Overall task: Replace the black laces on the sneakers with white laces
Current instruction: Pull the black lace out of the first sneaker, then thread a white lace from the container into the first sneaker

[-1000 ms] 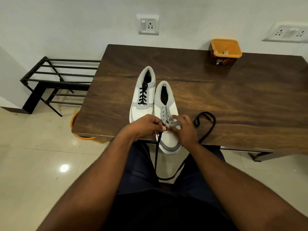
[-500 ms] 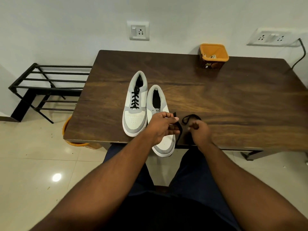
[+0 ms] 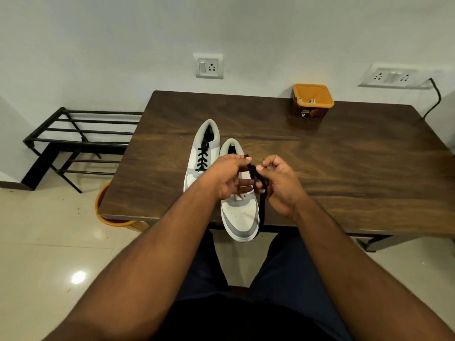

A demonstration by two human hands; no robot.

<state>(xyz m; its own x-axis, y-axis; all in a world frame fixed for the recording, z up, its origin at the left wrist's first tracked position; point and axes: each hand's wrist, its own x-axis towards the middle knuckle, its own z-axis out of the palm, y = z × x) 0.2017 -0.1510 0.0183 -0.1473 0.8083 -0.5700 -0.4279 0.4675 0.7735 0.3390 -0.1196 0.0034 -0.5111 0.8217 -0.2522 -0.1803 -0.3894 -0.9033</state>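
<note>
Two white-and-grey sneakers lie side by side on the dark wooden table [image 3: 344, 168]. The left sneaker [image 3: 202, 156] carries black laces. No lace runs through the right sneaker [image 3: 240, 215], whose toe juts over the table's front edge. A loose black lace [image 3: 257, 178] is bunched between my hands above the right sneaker, one end hanging down past the table edge. My left hand [image 3: 227, 177] pinches the lace's upper end. My right hand [image 3: 279, 183] grips the gathered lace with curled fingers.
An orange tub [image 3: 312, 100] with something white inside stands at the table's back edge. A black metal rack [image 3: 73, 141] stands on the floor to the left, an orange bucket [image 3: 105, 212] under the table's left corner. Wall sockets [image 3: 209, 66] sit above the table.
The black lace has come out of the right sneaker. Both hands rose from the shoe and gathered the lace, which earlier trailed over the table and down past its edge.
</note>
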